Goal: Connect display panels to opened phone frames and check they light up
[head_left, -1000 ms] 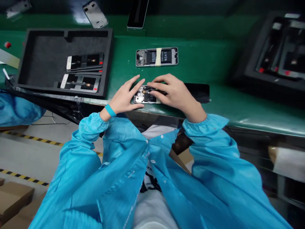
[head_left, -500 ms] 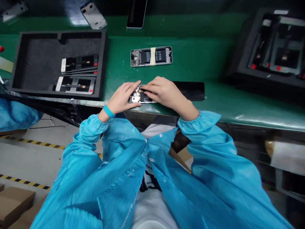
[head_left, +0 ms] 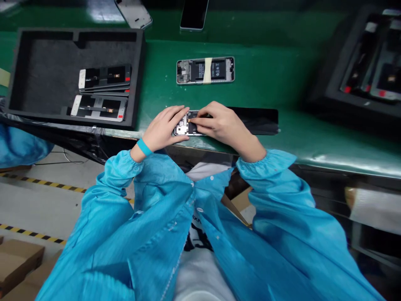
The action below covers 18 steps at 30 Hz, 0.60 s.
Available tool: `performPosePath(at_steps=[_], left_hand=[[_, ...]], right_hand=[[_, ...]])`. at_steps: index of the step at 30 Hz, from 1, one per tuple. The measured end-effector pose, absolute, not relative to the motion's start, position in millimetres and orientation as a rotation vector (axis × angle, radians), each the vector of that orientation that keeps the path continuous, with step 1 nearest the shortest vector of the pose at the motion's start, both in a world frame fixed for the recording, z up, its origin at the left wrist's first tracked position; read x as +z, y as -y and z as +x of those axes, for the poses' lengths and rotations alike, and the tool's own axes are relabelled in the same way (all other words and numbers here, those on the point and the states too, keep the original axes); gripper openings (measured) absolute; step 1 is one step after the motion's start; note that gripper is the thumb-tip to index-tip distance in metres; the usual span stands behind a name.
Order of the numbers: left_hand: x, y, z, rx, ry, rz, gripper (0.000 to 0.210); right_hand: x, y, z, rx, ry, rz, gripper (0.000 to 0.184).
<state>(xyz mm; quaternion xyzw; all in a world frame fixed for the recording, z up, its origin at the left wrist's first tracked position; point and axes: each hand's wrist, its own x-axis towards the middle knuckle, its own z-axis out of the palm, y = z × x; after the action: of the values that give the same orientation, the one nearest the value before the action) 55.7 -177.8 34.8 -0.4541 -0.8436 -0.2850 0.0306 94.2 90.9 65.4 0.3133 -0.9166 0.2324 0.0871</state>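
Observation:
An opened phone (head_left: 181,128) lies at the bench's near edge, its metal-shielded circuit board showing. My left hand (head_left: 161,127) grips its left end, thumb on the near side and fingers on the far side. Bent over the phone's middle, my right hand (head_left: 224,124) has its thumb and fingertips together at a small copper-coloured flex cable end (head_left: 189,120) beside the board. The fingers hide most of that cable. A dark screen panel (head_left: 261,121) extends to the right from under my right hand. Farther back lies another opened phone (head_left: 221,70) with yellowish tape across its battery.
A black foam tray (head_left: 140,79) on the left holds several screen assemblies (head_left: 100,108). At the right stands another foam box (head_left: 332,90) with more of them. A white phone housing (head_left: 135,14) and a dark-screened phone (head_left: 194,14) lie at the back of the green bench (head_left: 159,90).
The whole view has shifted slightly, so the bench things appear a little farther right. My right fingertips have moved lower over the copper-coloured cable end. My left hand keeps its hold on the phone.

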Motion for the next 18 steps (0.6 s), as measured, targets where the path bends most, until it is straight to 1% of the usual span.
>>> performPosePath(at_steps=[2,6,8,15,18], left_hand=[[35,180,59,-0.858,2.594,-1.377,0.091],[38,184,64,-0.775,2.622,-1.378,0.069],[40,185,65,-0.726,2.631,-1.395,0.062],[47,182,68,-0.527,2.666,-1.406,0.058],[47,184,64,-0.494,2.672,-1.424,0.059]], right_hand=[[66,-91,95,0.693,2.725,0.936,0.038],[65,-90,95,0.700,2.727,0.937,0.036],[64,-90,95,0.710,2.731,0.936,0.036],[61,-89,95,0.671,2.694,0.952,0.040],[61,-89,95,0.661,2.693,0.955,0.040]])
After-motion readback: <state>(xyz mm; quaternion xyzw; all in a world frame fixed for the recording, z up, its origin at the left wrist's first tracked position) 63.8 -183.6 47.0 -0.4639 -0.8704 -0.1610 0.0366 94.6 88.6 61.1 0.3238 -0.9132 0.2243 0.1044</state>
